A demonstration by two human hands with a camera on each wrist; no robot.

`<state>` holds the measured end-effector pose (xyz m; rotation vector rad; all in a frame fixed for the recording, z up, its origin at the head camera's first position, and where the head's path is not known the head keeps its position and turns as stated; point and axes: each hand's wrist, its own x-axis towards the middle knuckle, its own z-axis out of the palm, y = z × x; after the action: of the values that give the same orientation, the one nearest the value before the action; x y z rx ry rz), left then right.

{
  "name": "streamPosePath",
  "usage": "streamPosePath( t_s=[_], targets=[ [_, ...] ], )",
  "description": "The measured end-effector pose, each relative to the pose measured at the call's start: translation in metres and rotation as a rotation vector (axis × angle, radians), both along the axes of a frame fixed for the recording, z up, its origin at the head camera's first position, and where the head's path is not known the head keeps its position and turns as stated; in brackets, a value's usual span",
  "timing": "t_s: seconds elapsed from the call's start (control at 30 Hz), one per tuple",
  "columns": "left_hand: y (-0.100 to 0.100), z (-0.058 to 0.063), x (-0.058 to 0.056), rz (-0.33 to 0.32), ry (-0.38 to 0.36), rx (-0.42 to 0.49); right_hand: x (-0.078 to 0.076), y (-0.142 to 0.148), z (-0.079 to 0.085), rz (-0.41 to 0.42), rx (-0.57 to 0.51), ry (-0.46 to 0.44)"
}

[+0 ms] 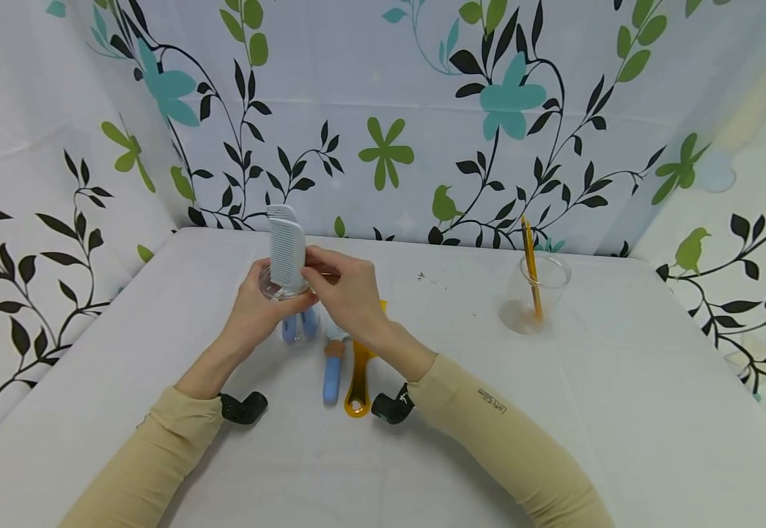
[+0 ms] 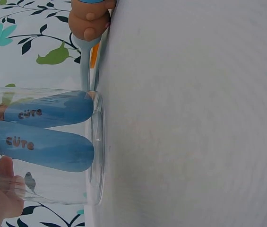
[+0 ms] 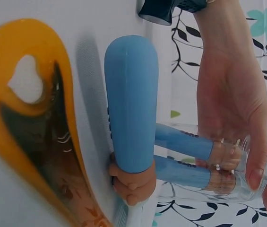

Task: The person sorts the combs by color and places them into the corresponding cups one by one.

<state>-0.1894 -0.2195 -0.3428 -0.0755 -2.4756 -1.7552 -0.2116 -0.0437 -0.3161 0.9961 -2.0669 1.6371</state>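
My left hand grips a clear cup near its rim, thumb on one side. Two pale-blue combs stand in it, their blue handles down and toothed heads above the rim. The right hand pinches the edge of the nearer comb's head between thumb and fingers. Below the right hand, on the table, lies a third comb with a blue handle and a brown figure at its neck. Beside it is an amber see-through tool with a holed handle; the right hand covers part of it.
A second clear cup stands at the right, with yellow pencils leaning in it. The white table meets a patterned curtain at the back and sides. Small dark specks lie near the table's back edge.
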Motion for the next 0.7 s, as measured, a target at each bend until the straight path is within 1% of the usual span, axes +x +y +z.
streamPosePath(
  t_s=[0.13,0.33,0.7],
  targets=[
    [0.0,-0.002,-0.001,0.003,0.006,0.004,0.0,0.004,-0.002,-0.011,0.007,-0.009],
    [0.0,-0.003,0.0,0.0,0.004,0.0,-0.001,0.015,-0.006,-0.018,0.048,-0.024],
    [0.001,-0.001,-0.002,-0.004,-0.003,-0.016,-0.009,0.046,-0.003,-0.067,0.059,0.032]
  ],
)
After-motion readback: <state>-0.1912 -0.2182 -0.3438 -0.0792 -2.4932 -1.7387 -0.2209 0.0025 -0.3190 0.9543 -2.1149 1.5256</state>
